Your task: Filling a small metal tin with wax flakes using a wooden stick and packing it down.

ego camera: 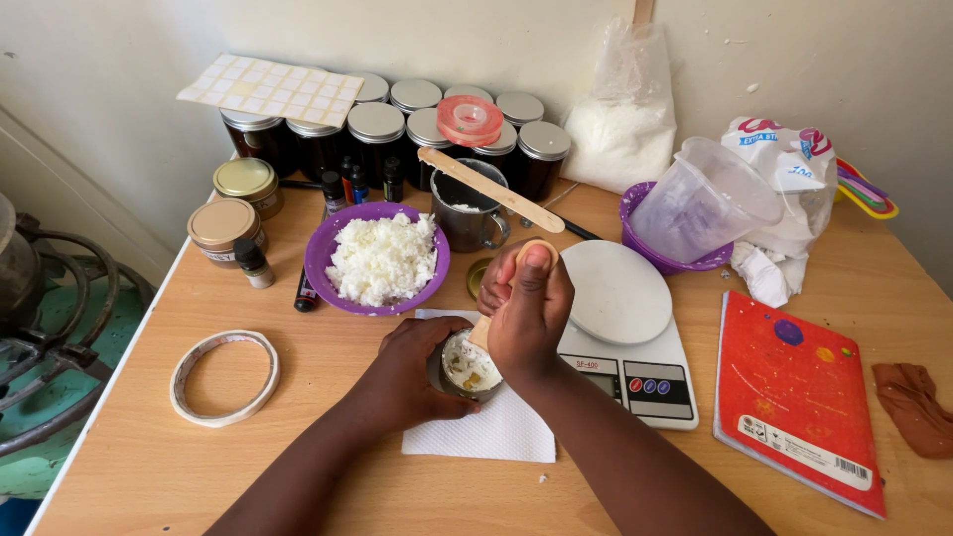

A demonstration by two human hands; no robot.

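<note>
My left hand [412, 362] wraps around a small dark jar [467, 369] filled with white creamy stuff, standing on a white paper napkin [496, 432]. My right hand [524, 308] is closed on a wooden stick [480, 334] whose lower end is pressed into the jar's contents. Just behind stands a purple bowl [328, 253] heaped with white crumbly flakes. A white kitchen scale [620, 328] sits right beside my right hand.
A metal mug [467, 220] with a wooden spatula across it, several lidded dark jars [377, 134] at the back, small bottles, a tape ring [224, 377], a plastic measuring jug [705, 199] in a purple bowl, a bag of white powder, a red notebook [799, 397], a brown cloth.
</note>
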